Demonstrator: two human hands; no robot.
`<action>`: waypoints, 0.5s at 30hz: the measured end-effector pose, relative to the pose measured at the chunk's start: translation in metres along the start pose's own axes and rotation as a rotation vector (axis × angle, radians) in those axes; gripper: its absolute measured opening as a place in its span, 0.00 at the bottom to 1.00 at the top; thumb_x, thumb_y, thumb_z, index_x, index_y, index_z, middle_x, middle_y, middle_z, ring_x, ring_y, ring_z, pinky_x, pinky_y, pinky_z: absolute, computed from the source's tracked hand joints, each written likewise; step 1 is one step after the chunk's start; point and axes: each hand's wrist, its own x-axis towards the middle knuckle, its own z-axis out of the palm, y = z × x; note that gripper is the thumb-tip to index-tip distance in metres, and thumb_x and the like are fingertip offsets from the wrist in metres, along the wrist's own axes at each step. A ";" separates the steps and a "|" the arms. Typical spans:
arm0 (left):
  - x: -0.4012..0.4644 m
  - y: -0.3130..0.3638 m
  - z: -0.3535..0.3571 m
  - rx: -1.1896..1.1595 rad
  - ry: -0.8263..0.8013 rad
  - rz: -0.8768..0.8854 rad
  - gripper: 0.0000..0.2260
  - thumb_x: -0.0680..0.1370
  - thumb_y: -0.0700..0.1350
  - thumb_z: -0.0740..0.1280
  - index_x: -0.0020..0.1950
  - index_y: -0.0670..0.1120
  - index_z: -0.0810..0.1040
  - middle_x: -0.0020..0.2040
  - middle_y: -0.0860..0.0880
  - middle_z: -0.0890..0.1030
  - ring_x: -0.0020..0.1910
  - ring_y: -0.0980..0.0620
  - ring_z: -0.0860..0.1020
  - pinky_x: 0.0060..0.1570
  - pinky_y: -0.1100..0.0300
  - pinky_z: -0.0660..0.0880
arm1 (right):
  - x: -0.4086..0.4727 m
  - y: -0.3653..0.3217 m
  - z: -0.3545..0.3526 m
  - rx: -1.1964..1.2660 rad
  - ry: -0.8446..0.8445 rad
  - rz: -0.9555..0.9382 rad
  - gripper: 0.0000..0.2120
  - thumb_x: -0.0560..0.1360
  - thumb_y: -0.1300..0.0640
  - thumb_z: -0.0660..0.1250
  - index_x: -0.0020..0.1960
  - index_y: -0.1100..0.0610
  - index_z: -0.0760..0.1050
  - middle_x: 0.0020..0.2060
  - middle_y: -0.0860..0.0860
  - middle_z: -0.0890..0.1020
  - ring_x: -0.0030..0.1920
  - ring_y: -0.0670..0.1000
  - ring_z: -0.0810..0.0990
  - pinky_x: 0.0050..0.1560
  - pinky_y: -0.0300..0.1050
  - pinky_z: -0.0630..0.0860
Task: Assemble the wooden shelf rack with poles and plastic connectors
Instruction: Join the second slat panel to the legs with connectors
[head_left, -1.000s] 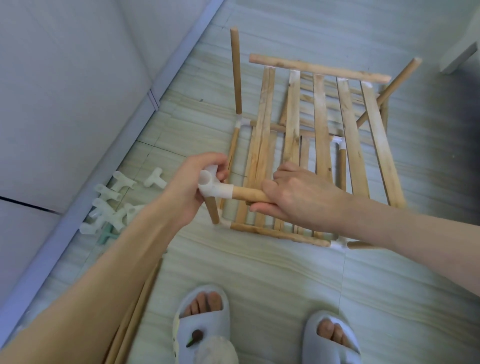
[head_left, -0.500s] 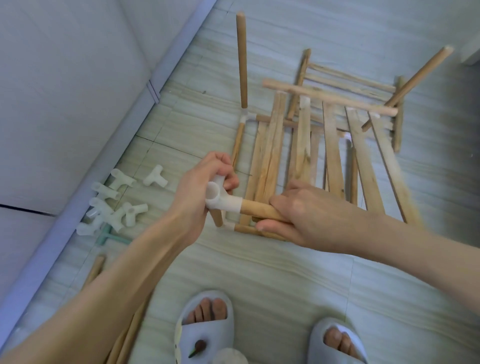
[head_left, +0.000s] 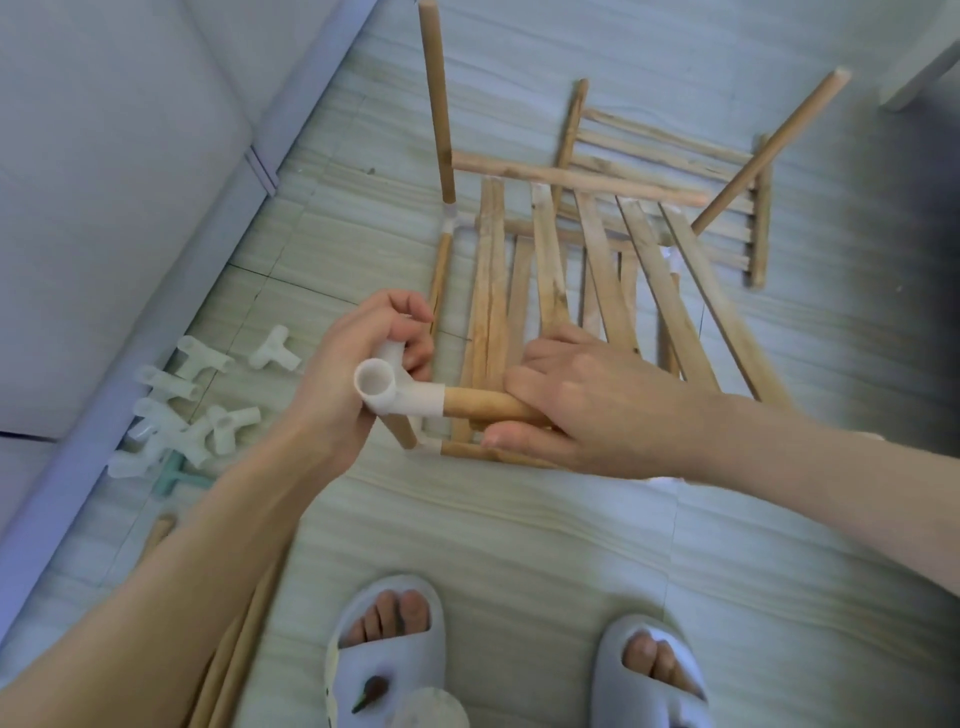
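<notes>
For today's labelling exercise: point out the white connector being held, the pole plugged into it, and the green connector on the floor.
white connector (head_left: 387, 396), head view, elbow body
pole (head_left: 485, 406), head view, bare shaft
green connector (head_left: 175, 474), head view, stem

Left hand (head_left: 358, 374) and right hand (head_left: 587, 405) both curled, gripping.

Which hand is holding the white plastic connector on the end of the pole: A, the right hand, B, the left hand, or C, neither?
B: the left hand grips the white connector, while the right hand holds the pole.
</notes>
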 end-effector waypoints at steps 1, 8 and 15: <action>0.000 0.001 0.000 0.009 -0.008 -0.001 0.04 0.67 0.41 0.60 0.40 0.45 0.71 0.28 0.50 0.65 0.28 0.54 0.65 0.26 0.65 0.65 | -0.004 0.000 -0.001 0.007 0.007 -0.001 0.15 0.76 0.39 0.48 0.42 0.50 0.60 0.33 0.47 0.68 0.37 0.48 0.64 0.49 0.39 0.62; -0.016 -0.002 0.006 0.057 0.043 0.184 0.05 0.76 0.45 0.59 0.43 0.47 0.73 0.34 0.50 0.71 0.33 0.53 0.69 0.37 0.61 0.68 | -0.013 0.006 -0.001 -0.024 -0.035 -0.014 0.23 0.78 0.44 0.42 0.43 0.58 0.69 0.37 0.53 0.76 0.41 0.49 0.64 0.53 0.43 0.66; -0.017 -0.007 0.015 0.077 0.107 0.326 0.09 0.63 0.37 0.55 0.39 0.45 0.70 0.31 0.55 0.68 0.33 0.54 0.67 0.36 0.65 0.67 | -0.009 0.001 0.002 0.091 -0.128 0.018 0.24 0.73 0.38 0.37 0.43 0.54 0.62 0.38 0.49 0.68 0.43 0.50 0.67 0.48 0.35 0.57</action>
